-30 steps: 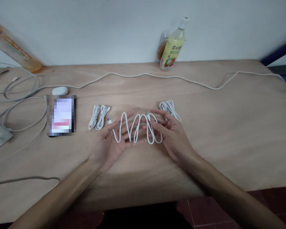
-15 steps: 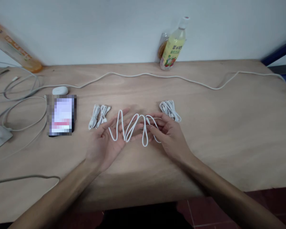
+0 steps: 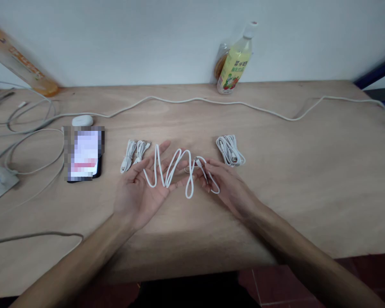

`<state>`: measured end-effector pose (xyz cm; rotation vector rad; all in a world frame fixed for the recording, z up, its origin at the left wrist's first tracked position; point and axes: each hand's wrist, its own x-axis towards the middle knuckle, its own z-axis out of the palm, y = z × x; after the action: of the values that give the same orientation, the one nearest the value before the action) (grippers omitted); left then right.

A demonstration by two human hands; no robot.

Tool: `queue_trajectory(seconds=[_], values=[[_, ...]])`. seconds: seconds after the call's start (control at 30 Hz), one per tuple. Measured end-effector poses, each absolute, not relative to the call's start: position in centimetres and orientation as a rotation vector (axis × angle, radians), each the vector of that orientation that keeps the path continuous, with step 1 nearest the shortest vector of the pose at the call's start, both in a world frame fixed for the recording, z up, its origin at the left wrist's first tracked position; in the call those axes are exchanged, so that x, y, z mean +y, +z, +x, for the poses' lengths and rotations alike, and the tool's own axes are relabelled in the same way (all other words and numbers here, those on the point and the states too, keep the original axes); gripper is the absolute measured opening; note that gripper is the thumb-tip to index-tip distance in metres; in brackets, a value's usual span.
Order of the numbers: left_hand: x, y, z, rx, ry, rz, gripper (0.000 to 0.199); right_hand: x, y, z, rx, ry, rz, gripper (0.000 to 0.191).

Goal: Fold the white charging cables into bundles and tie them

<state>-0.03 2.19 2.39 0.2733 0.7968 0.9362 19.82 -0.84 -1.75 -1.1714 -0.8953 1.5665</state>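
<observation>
A white charging cable (image 3: 169,173) hangs in loose zigzag loops between my hands, above the table. My left hand (image 3: 144,188) is palm up with its fingers spread, and the cable's left loops lie across the palm and fingers. The other side of the cable is pinched by my right hand (image 3: 224,182), near a connector (image 3: 198,161) that points up by the fingertips. Beyond my left fingers lie two bundled white cables (image 3: 128,157). Another bundle of white cable (image 3: 230,150) rests just past my right hand.
On the left are a phone (image 3: 85,154), a white earbud case (image 3: 82,121), and tangled cords beside a power strip (image 3: 1,186). A drink bottle (image 3: 235,62) stands by the wall, and an orange bottle (image 3: 25,64) leans at far left. One long cord (image 3: 195,99) crosses the table's back.
My right fingers have shifted around the cable, and the connector now shows more clearly at their tips. The loops have moved slightly left. My left hand stays spread beneath them.
</observation>
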Motion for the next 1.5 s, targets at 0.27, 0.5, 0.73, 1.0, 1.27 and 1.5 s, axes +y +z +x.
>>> queue_trajectory(seconds=[0.27, 0.5, 0.73, 1.0, 1.27, 1.5], values=[[2.19, 2.42, -0.01, 0.814, 0.954, 0.274, 0.060, -0.80, -1.59, 20.21, -0.772, 1.676, -1.163, 0.023], [2.04, 2.36, -0.01, 0.811, 0.962, 0.301, 0.061, -1.11, -1.06, 20.22, -0.708, 1.721, -1.159, 0.019], [2.05, 2.33, -0.04, 0.828, 0.973, 0.310, 0.059, -0.93, -1.54, 20.21, -0.736, 1.727, -1.138, 0.030], [1.85, 1.94, 0.37, 0.834, 0.927, 0.330, 0.059, -0.80, -1.02, 20.06, -0.739, 1.638, -1.118, 0.039], [1.99, 1.58, 0.53, 0.861, 0.998, 0.289, 0.055, -0.93, -1.04, 20.03, -0.794, 1.641, -1.047, 0.029], [1.82, 2.11, 0.71, 0.853, 0.969, 0.281, 0.061, -0.93, -1.20, 20.21, -0.773, 1.704, -1.074, 0.021]])
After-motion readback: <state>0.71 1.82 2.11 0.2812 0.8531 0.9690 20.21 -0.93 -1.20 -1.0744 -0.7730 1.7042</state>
